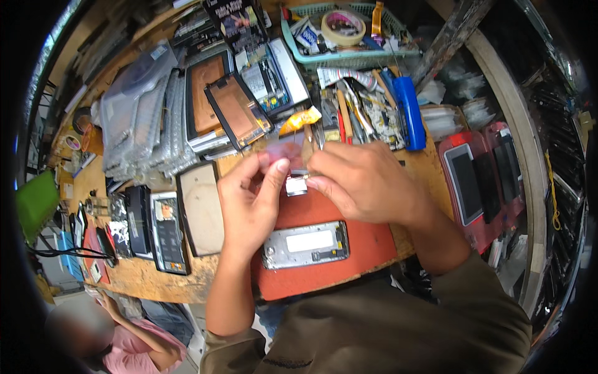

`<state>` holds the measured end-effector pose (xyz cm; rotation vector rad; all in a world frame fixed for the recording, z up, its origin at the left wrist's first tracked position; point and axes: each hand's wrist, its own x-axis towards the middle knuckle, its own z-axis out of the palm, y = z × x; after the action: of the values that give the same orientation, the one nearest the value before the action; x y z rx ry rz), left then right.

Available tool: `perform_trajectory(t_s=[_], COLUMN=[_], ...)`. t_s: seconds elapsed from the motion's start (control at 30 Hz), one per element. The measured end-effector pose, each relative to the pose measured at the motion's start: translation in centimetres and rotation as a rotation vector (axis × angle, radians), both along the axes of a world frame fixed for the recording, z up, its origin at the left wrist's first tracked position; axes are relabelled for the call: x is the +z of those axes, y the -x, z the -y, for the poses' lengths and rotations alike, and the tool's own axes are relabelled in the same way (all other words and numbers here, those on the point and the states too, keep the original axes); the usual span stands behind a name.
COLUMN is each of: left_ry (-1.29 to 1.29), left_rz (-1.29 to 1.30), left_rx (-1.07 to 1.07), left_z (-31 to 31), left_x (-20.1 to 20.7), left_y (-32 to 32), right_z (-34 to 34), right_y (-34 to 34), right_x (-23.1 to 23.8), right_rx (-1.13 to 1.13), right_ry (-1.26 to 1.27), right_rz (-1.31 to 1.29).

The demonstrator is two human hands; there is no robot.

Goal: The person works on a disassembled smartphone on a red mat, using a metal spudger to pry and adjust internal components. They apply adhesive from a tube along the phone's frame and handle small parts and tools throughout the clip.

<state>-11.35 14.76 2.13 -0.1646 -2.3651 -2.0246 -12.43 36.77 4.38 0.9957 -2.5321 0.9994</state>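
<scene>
My left hand [252, 193] is closed, thumb against fingers, on a translucent pinkish plastic piece [285, 151] above the red work mat [367, 244]. Facing it, my right hand [355, 177] is closed too, its thumb and finger pinched together. Between the two sets of fingertips shows a small shiny silver piece [296, 186], touching the right fingertips; its exact kind is too small to tell. Below the hands, an opened phone body [305, 245] lies flat on the mat, with a white rectangle in its middle.
Several tools [352, 115] and a blue cylinder [409, 113] lie beyond my right hand. Behind them stands a green basket [317, 61] with a tape roll [344, 26]. Phone screens [238, 109] and bubble-wrap sleeves [146, 118] are piled at left. Another person [140, 340] sits at lower left.
</scene>
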Motion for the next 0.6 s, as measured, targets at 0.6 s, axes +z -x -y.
perform_trajectory(t_s=[0.6], left_ry=[-0.296], left_rz=[0.076], left_rx=[-0.085], left_z=[-0.9], left_x=[1.1], left_y=[0.5], right_z=[0.8], right_y=[0.4], right_x=[-0.4], right_rx=[-0.158], right_ry=[0.208], right_rz=[0.032])
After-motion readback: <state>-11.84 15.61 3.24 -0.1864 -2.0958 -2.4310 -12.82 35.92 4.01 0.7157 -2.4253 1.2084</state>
